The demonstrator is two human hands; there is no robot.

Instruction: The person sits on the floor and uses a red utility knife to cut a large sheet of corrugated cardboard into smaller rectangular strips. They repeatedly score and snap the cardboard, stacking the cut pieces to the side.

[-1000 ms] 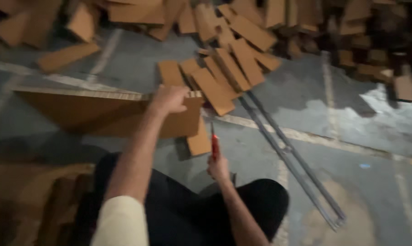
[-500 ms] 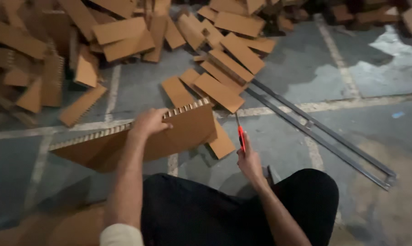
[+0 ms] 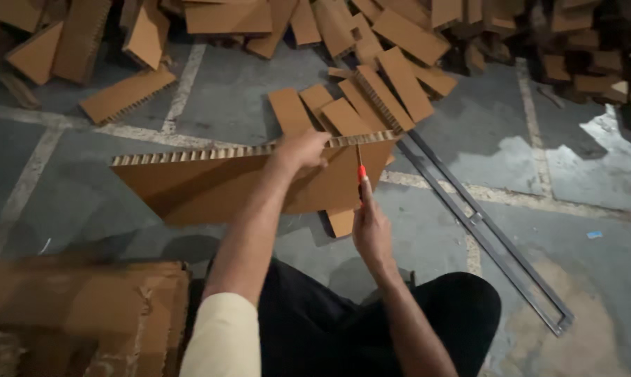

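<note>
We grip the top edge of a large honeycomb cardboard panel (image 3: 211, 185) with our left hand (image 3: 303, 149), fingers closed over its corrugated rim, holding it upright on the concrete floor (image 3: 469, 139). Our right hand (image 3: 371, 230) is wrapped around an orange-handled cutter (image 3: 361, 176), its blade set against the panel's right end. Cut cardboard strips (image 3: 371, 98) lie just beyond, beside a long metal rail (image 3: 490, 234).

The person wore a pale cream short sleeve (image 3: 221, 335) on the left arm, ending above the elbow, and black trousers (image 3: 343, 328) over both legs. The 2 forearms were bare; the left hand (image 3: 303, 148) and right hand (image 3: 371, 230) wore no gloves.
</note>
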